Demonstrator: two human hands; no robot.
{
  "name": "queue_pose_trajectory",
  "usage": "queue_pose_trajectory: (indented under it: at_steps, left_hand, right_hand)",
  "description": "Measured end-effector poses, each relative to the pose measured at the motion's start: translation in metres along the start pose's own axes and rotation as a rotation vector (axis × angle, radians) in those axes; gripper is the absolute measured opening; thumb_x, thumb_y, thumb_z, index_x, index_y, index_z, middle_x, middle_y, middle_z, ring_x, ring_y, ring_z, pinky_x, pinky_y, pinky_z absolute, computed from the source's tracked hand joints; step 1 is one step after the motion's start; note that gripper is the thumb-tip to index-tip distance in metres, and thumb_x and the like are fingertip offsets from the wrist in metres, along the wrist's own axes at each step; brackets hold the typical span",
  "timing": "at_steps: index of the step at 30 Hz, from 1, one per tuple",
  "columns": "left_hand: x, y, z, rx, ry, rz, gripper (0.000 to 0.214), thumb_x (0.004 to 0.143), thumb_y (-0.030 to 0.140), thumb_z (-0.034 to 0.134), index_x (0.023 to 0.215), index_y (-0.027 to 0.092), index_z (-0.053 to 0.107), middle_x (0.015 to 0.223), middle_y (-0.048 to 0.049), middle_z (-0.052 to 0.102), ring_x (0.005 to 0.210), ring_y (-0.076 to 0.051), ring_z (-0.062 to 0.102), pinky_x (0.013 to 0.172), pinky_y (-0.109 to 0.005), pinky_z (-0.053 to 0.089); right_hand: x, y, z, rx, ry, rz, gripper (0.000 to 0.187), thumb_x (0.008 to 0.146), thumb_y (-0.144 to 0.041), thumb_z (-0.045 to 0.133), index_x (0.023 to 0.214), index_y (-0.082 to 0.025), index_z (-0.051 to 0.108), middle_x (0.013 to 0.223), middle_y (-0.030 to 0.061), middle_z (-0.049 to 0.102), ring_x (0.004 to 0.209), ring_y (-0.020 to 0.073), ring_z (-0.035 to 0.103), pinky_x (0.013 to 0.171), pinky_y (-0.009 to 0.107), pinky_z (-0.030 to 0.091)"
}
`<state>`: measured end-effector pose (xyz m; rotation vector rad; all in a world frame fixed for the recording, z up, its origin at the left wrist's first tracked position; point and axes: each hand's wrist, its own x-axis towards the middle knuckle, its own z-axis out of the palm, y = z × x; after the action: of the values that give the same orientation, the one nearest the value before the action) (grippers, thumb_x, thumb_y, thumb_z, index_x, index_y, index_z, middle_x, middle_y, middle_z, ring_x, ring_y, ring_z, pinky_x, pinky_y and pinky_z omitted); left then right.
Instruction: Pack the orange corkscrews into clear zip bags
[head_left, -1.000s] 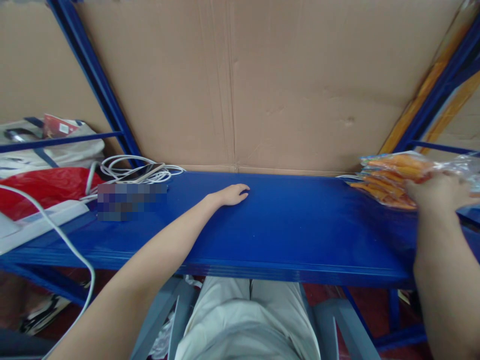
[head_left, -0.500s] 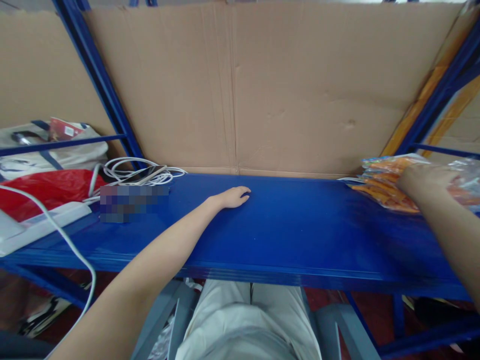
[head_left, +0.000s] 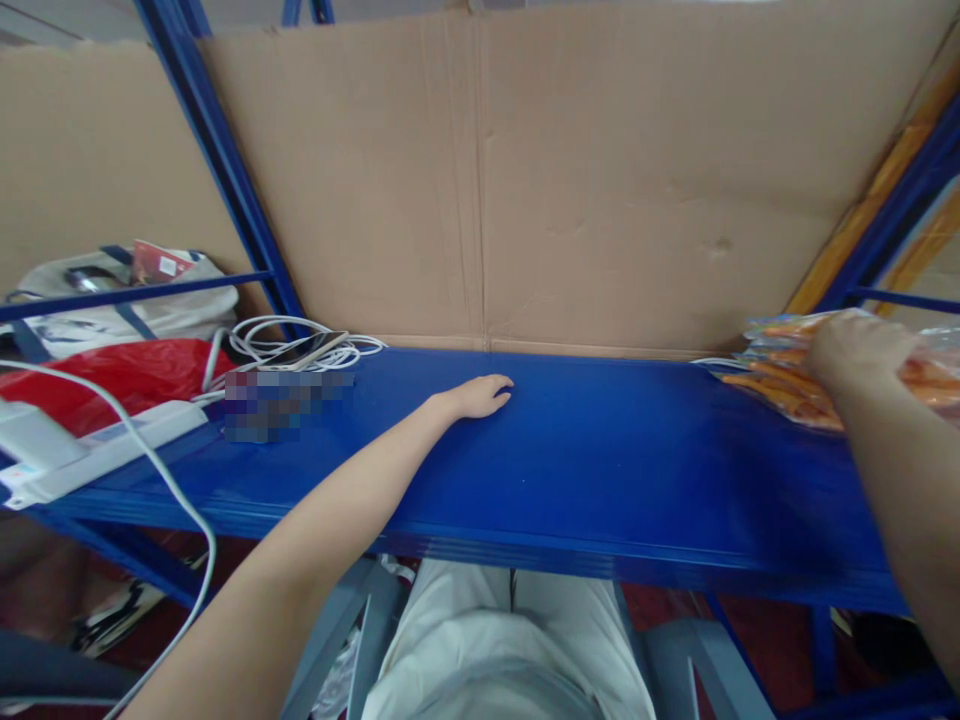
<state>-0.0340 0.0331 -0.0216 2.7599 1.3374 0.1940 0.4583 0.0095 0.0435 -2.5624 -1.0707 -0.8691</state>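
Note:
My left hand (head_left: 480, 396) lies flat, palm down, on the blue shelf board (head_left: 585, 470) near its back edge, fingers stretched out and holding nothing. My right hand (head_left: 855, 350) is at the far right, resting on a stack of orange packets in clear plastic (head_left: 787, 385). Its fingers curl over the top of the stack, and their tips are hidden behind the hand.
A large cardboard sheet (head_left: 570, 190) backs the shelf between blue uprights (head_left: 225, 170). Coiled white cable (head_left: 292, 345), a white power strip (head_left: 97, 450), a red bag (head_left: 112, 370) and a white bag (head_left: 127, 300) lie at the left. My legs in light trousers (head_left: 510, 640) show below.
My right hand has moved further back over the orange packets. The left hand has stayed in place on the board. The view has shifted slightly.

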Motion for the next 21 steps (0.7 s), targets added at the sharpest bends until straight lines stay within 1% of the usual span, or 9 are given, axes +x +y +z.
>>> queue_pose_trajectory:
  at_steps: [1,3,5,8,12,14,16,18,21]
  left_hand:
    - [0.000,0.000,0.000,0.001,0.001,0.004,0.045,0.094,0.028,0.039,0.134,0.012,0.053,0.146,-0.0112,0.051,0.135,-0.021,0.047,0.114,-0.033,0.034]
    - [0.000,-0.001,0.001,0.007,0.001,0.009,0.045,0.095,0.028,0.038,0.135,0.012,0.052,0.146,-0.0110,0.051,0.135,-0.021,0.047,0.114,-0.033,0.034]
    - [0.000,-0.001,0.001,0.011,-0.003,0.006,0.045,0.095,0.028,0.038,0.135,0.012,0.052,0.147,-0.0110,0.050,0.135,-0.020,0.047,0.114,-0.032,0.033]
    - [0.000,0.000,0.000,0.015,-0.012,-0.006,0.046,0.095,0.028,0.038,0.136,0.010,0.050,0.147,-0.0122,0.050,0.135,-0.020,0.047,0.114,-0.031,0.033]
    - [0.000,0.000,-0.001,0.014,-0.010,0.006,0.046,0.095,0.028,0.038,0.135,0.011,0.051,0.146,-0.0122,0.051,0.134,-0.021,0.048,0.114,-0.032,0.033]
    - [0.000,0.000,-0.001,0.004,0.003,0.015,0.045,0.095,0.029,0.039,0.134,0.012,0.052,0.145,-0.0119,0.052,0.133,-0.021,0.049,0.114,-0.033,0.034]
    - [0.000,-0.001,0.000,-0.010,0.013,0.012,0.045,0.094,0.029,0.040,0.134,0.012,0.051,0.145,-0.0131,0.052,0.134,-0.022,0.049,0.114,-0.035,0.034]
    - [0.000,-0.001,0.001,-0.034,0.031,-0.003,0.048,0.093,0.029,0.042,0.137,0.011,0.048,0.146,-0.0149,0.051,0.134,-0.023,0.048,0.114,-0.036,0.034]
    - [0.001,-0.001,0.003,-0.117,0.097,-0.056,0.059,0.092,0.029,0.046,0.146,0.010,0.033,0.144,-0.0186,0.051,0.133,-0.024,0.050,0.112,-0.037,0.038]
  right_hand:
    - [-0.002,-0.002,-0.008,0.028,-0.055,0.072,0.049,0.093,-0.009,0.026,0.129,0.005,0.055,0.112,0.0407,0.057,0.118,0.0407,0.054,0.073,0.054,0.034]
    - [-0.008,-0.008,-0.024,0.066,-0.089,0.093,0.044,0.093,-0.008,0.030,0.128,0.001,0.056,0.121,0.0367,0.055,0.124,0.0376,0.050,0.078,0.051,0.032]
    - [-0.015,-0.014,-0.039,0.062,-0.058,0.014,0.041,0.093,-0.008,0.032,0.126,0.001,0.055,0.123,0.0345,0.055,0.124,0.0363,0.050,0.081,0.049,0.032]
    - [-0.029,-0.028,-0.061,0.045,0.002,-0.164,0.038,0.095,-0.009,0.029,0.120,-0.002,0.056,0.117,0.0311,0.060,0.117,0.0352,0.056,0.080,0.046,0.035]
    - [-0.057,-0.061,-0.091,0.074,0.087,-0.402,0.035,0.096,-0.012,0.027,0.115,-0.002,0.055,0.114,0.0292,0.062,0.115,0.0360,0.057,0.079,0.041,0.040]
    - [-0.074,-0.082,-0.104,0.149,0.080,-0.457,0.031,0.094,-0.014,0.036,0.117,-0.002,0.053,0.113,0.0282,0.063,0.111,0.0357,0.060,0.078,0.039,0.042]
    - [-0.090,-0.105,-0.110,0.286,0.058,-0.469,0.031,0.092,-0.018,0.043,0.118,-0.005,0.053,0.112,0.0264,0.064,0.104,0.0346,0.063,0.076,0.038,0.043]
    - [-0.103,-0.127,-0.109,0.440,0.013,-0.504,0.034,0.087,-0.023,0.052,0.118,-0.009,0.054,0.112,0.0241,0.065,0.100,0.0344,0.063,0.076,0.038,0.045]
    - [-0.115,-0.156,-0.095,0.682,-0.018,-0.669,0.028,0.086,-0.026,0.053,0.110,-0.014,0.059,0.107,0.0191,0.067,0.097,0.0330,0.064,0.078,0.040,0.047]
